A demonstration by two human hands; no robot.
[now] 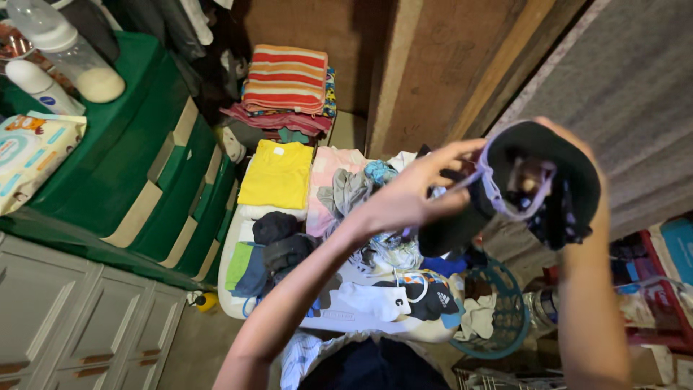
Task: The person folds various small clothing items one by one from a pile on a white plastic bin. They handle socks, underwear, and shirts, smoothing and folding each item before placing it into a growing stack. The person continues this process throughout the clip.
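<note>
Both hands are raised close to the camera, sharing one small dark fabric garment with a pale lilac elastic trim [538,180]. The right hand [577,155] is pushed up inside it from below, hidden by the cloth (so how far its fingers are spread cannot be told), and carries most of it. The left hand [415,195] sits just to the left, fingers pinched on the trim's edge, pulling it sideways; the garment's long axis runs left to right between them. Below and beyond the hands lie a heap of mixed clothes [361,253], a folded yellow shirt [276,175] and a red striped folded stack [285,78].
</note>
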